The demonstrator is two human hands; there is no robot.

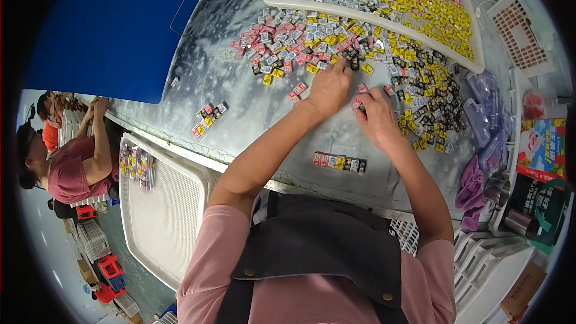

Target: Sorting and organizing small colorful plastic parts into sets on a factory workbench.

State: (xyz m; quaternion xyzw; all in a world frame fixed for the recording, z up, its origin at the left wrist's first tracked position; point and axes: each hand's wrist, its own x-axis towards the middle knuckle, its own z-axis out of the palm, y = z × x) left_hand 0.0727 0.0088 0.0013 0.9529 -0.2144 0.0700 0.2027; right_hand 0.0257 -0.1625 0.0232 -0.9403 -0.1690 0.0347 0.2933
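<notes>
My left hand (330,91) reaches to the near edge of a loose pile of small printed blocks (282,42). Its fingertips are closed on a small black block (354,64). Close by on the right, my right hand (379,119) pinches a small pink block (358,104) between thumb and fingers. Another pink block (362,88) lies just beyond its fingertips. Left of my left wrist sits a little group of pink blocks (297,92). Nearer to me, a clear tray holds a row of pink, yellow and black blocks (339,162).
At the back, a large white tray (372,17) holds grey, yellow and pink blocks. Another clear tray of blocks (209,119) lies left. Purple plastic cases (480,117) stand right. Beside the table is a white perforated tray (165,216); a co-worker (81,162) is far left.
</notes>
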